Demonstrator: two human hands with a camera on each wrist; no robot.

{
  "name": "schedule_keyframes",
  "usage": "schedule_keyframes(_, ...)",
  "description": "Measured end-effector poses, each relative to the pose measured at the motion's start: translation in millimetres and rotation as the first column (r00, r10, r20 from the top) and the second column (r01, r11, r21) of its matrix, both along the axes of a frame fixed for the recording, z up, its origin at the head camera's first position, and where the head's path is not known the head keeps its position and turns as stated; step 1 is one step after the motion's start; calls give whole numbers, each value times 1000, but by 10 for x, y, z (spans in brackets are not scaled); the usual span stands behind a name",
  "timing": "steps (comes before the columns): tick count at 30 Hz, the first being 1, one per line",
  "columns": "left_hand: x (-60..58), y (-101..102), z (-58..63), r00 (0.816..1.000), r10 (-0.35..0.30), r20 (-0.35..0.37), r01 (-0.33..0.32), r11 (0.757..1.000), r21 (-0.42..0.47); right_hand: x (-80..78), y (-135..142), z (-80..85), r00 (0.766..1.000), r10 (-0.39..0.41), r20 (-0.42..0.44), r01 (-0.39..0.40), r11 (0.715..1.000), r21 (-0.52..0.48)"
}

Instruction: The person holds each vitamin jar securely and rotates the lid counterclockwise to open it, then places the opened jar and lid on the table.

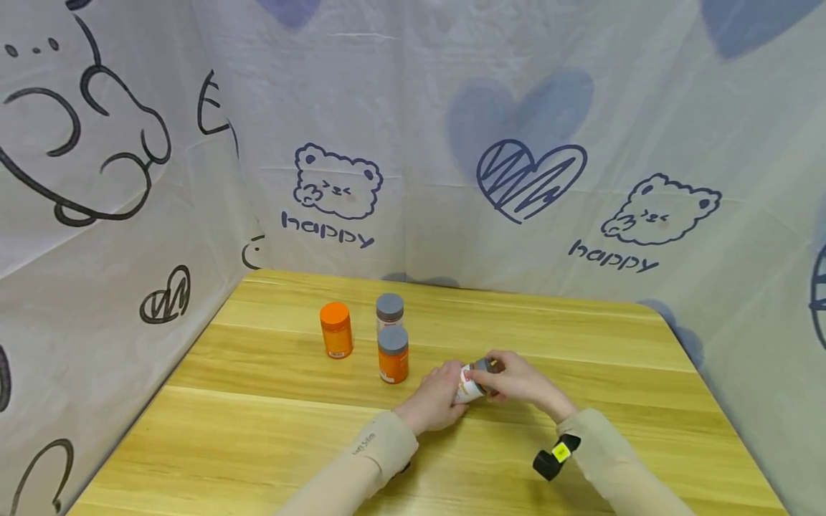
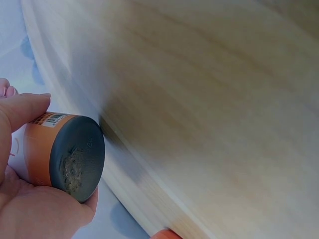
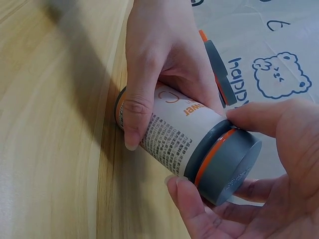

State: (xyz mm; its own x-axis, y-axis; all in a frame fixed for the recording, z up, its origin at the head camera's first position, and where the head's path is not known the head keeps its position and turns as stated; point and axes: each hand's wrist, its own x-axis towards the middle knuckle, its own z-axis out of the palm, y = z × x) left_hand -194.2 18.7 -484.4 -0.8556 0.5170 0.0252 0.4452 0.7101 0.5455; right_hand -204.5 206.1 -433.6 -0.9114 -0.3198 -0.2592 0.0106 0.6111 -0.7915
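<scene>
A supplement bottle [image 1: 469,385] with a white label and orange lettering lies tilted between both hands, low over the table. My left hand [image 1: 437,399] grips its body, thumb across the label in the right wrist view. The bottle's dark grey base [image 2: 79,158] faces the left wrist camera and carries a rough, worn patch. At the other end my right hand [image 1: 518,378] holds the grey cap [image 3: 233,167] between thumb and fingers. An orange ring shows between cap and body.
Left of the hands stand an orange bottle with an orange cap [image 1: 336,333], an orange bottle with a grey cap [image 1: 393,364], and a grey-capped bottle [image 1: 390,308] partly hidden behind it. The wooden table [image 1: 258,430] meets a printed cloth backdrop [image 1: 426,236].
</scene>
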Motion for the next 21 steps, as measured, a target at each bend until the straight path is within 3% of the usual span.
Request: schedule_keyframes(21, -3, -14, 6, 1000, -20, -24, 20, 1000, 18, -54, 87, -15, 992, 123, -33, -124, 991, -50)
